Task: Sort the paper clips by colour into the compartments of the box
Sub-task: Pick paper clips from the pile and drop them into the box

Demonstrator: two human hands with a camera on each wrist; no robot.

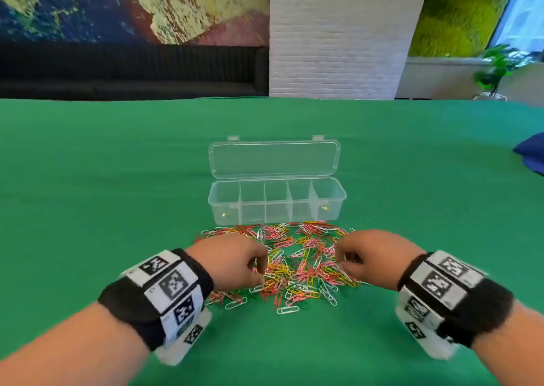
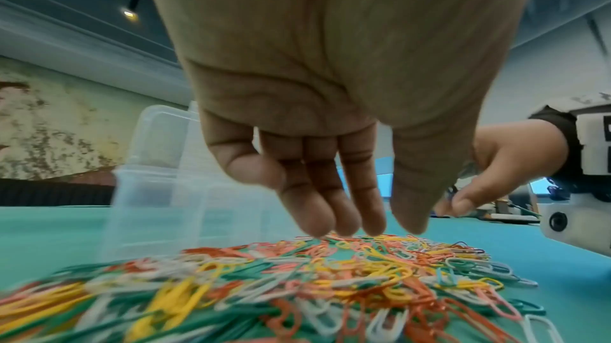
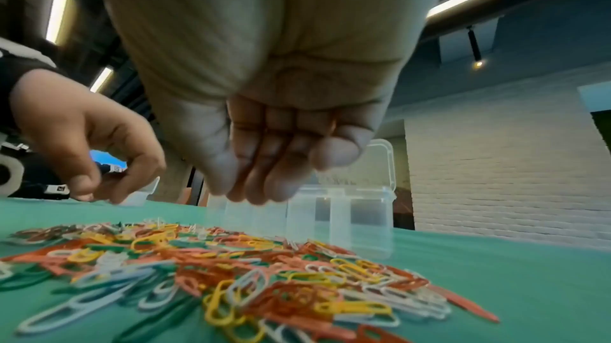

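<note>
A heap of paper clips [image 1: 294,265] in red, pink, yellow, green and white lies on the green cloth, just in front of the clear box [image 1: 276,216]. The box has several compartments in a row and its lid [image 1: 273,159] stands open behind. A tiny yellow speck shows in each end compartment. My left hand [image 1: 259,268] reaches down at the heap's left side, its straight fingers [image 2: 347,218] touching the clips [image 2: 297,283]. My right hand [image 1: 344,263] hovers over the heap's right side. Its fingers and thumb are bunched together [image 3: 244,192] above the clips [image 3: 248,270], with no clip visible between them.
The green cloth [image 1: 117,179] covers a wide table around the box and heap. A blue object [image 1: 530,153] lies at the far right edge. Beyond the table stand a dark sofa [image 1: 132,70], a white brick pillar and a potted plant [image 1: 494,70].
</note>
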